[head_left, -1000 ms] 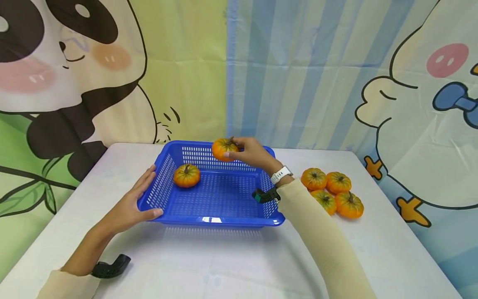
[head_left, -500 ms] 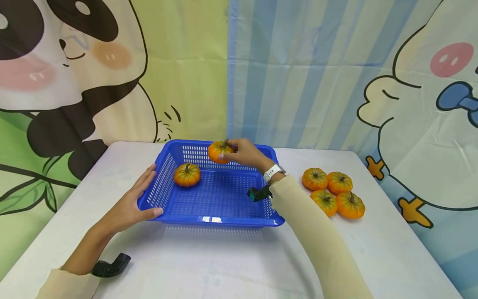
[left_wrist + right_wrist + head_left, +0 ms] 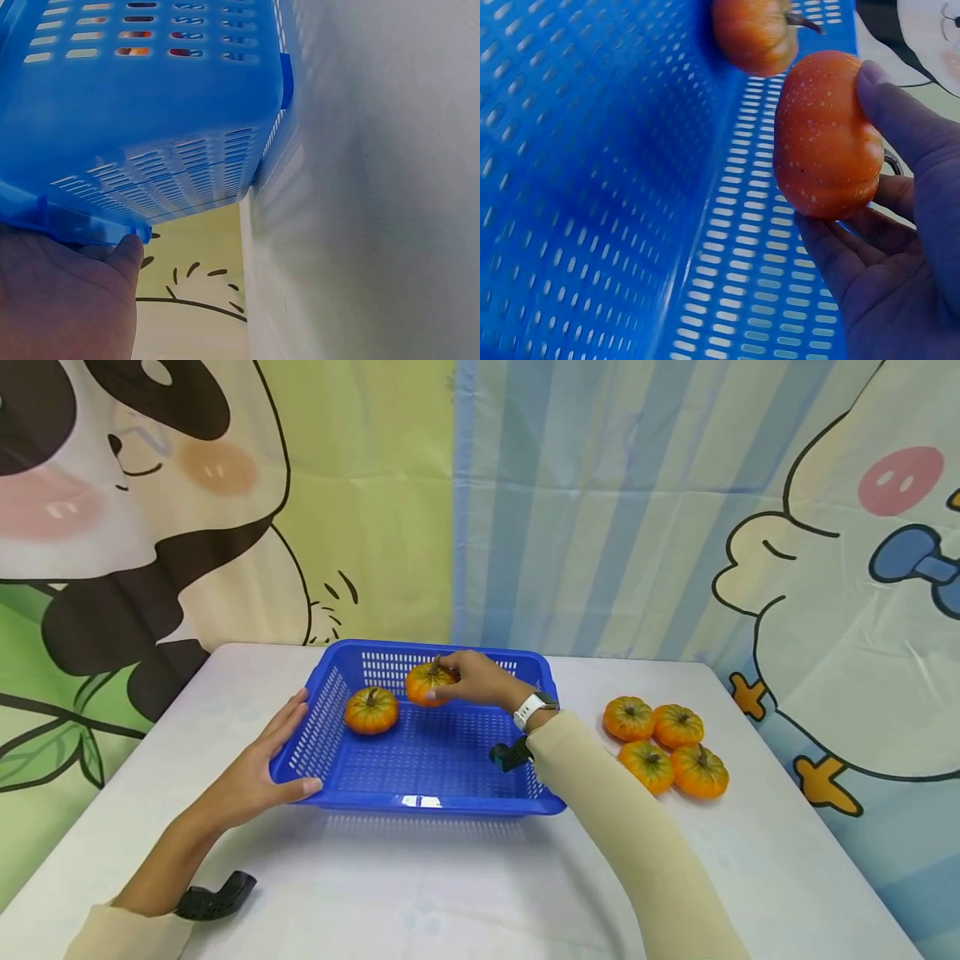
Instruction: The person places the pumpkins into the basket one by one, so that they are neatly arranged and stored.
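Note:
A small orange pumpkin (image 3: 424, 685) is pinched by my right hand (image 3: 483, 681), thumb on one side and fingers on the other. It is inside the blue plastic basket (image 3: 427, 803), near the back wall; in the right wrist view the held pumpkin (image 3: 821, 139) shows its speckled underside. A second pumpkin (image 3: 372, 711) sits at the basket's left, stem up. My left hand (image 3: 251, 785) rests against the basket's left side, fingers straight along the rim and thumb on the front corner. In the left wrist view, its fingers touch the basket's rim (image 3: 82, 221).
Several more pumpkins (image 3: 650, 767) lie clustered on the white table (image 3: 450, 893), right of the basket. Behind the table hangs a cartoon-printed curtain (image 3: 375, 502). The right forearm crosses above the basket's right side.
My right hand has moved left and down with its pumpkin, lowering it into the basket toward the other one. The left hand has stayed on the basket's side.

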`<action>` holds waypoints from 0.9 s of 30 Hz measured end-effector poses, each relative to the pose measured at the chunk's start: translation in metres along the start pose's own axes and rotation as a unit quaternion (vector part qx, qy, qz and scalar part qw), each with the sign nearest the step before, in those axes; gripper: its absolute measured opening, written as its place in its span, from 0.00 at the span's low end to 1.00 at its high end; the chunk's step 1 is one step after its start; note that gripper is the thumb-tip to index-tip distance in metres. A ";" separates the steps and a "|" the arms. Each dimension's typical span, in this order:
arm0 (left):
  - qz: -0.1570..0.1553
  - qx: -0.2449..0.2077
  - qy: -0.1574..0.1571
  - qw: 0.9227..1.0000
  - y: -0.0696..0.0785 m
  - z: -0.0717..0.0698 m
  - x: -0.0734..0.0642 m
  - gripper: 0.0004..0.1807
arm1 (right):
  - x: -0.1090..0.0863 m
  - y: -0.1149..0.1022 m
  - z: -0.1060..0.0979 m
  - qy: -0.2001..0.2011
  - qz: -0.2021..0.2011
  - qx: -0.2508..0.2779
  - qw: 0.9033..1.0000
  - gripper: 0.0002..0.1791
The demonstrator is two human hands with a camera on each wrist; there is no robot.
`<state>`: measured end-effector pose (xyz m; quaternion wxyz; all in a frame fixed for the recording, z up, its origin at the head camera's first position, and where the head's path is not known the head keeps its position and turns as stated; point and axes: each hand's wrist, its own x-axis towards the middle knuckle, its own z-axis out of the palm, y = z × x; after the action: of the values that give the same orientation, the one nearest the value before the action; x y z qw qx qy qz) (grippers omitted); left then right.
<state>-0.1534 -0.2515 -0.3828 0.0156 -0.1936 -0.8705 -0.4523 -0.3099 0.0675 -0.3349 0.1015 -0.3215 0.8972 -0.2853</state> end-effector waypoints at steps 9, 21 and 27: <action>0.004 -0.008 0.003 1.000 0.000 0.000 -0.001 0.56 | 0.001 -0.003 0.012 -0.049 0.011 -0.051 0.997 0.29; -0.001 -0.010 -0.001 1.000 0.002 0.001 0.002 0.56 | 0.001 0.001 0.016 -0.075 0.020 -0.078 0.994 0.32; -0.007 -0.002 -0.003 1.000 0.002 0.000 0.001 0.56 | 0.004 -0.001 0.017 -0.079 0.026 -0.081 0.993 0.32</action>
<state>-0.1532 -0.2504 -0.3806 0.0096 -0.1884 -0.8709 -0.4538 -0.3059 0.0568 -0.3482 0.1533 -0.3264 0.9147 -0.1823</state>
